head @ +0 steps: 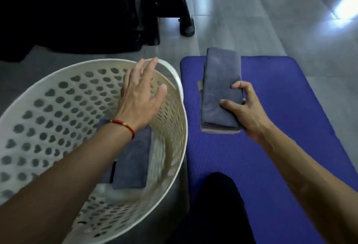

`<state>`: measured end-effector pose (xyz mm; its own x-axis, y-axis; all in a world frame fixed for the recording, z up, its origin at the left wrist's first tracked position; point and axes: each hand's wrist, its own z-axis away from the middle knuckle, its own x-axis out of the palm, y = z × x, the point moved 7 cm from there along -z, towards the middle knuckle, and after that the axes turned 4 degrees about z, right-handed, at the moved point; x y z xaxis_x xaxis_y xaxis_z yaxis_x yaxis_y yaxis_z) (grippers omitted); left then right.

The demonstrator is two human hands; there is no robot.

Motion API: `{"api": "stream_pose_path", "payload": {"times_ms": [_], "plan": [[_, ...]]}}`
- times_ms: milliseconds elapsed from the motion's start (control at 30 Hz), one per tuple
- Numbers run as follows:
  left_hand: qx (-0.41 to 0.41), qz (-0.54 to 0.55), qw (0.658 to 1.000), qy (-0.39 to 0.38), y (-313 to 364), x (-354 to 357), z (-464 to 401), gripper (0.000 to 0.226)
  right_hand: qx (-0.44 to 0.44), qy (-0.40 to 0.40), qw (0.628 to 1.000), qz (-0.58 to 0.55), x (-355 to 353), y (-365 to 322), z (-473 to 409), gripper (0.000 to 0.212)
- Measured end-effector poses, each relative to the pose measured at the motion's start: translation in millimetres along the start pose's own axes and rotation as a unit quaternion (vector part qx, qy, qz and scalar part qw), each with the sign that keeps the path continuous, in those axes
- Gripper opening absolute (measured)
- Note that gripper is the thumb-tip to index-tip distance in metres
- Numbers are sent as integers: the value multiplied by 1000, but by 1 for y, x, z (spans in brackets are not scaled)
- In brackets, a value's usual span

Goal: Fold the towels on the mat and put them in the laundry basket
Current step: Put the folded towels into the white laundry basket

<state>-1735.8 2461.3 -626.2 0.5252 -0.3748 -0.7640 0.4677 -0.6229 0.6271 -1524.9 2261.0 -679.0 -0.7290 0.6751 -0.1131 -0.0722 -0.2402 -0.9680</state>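
A folded grey towel [220, 86] lies lengthwise on the blue mat [280, 119], stacked on a lighter folded towel whose edge shows underneath. My right hand [245, 110] grips the near right end of the grey towel, thumb on top. To the left stands the white perforated laundry basket [48, 112]. Another folded grey towel [133, 164] lies inside it, partly hidden by my left wrist. Spread flat with straight fingers, my left hand [141, 96] hovers over the basket's right side near the rim and holds nothing.
Dark furniture and black chair legs with a caster [187, 28] stand on the grey floor beyond the basket. My dark-clothed knee [217, 205] rests at the mat's near edge. Bare grey floor [271, 20] lies beyond the mat.
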Motion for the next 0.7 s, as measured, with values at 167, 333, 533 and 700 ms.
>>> {"api": "stream_pose_path", "payload": {"times_ms": [167,333,533,700], "plan": [[-87,-27,996,5,-68,-65,77,78,-108,-107,988,-4,44,-118,64,43],[-253,-65,964,-47,-140,-124,112,69,-133,-282,949,39,135,-163,96,45],[-338,-103,933,-74,-165,-176,121,41,-29,-387,920,52,264,-93,83,44],[-352,-99,930,-20,-170,-204,122,29,88,-309,947,19,340,-2,65,39]]}}
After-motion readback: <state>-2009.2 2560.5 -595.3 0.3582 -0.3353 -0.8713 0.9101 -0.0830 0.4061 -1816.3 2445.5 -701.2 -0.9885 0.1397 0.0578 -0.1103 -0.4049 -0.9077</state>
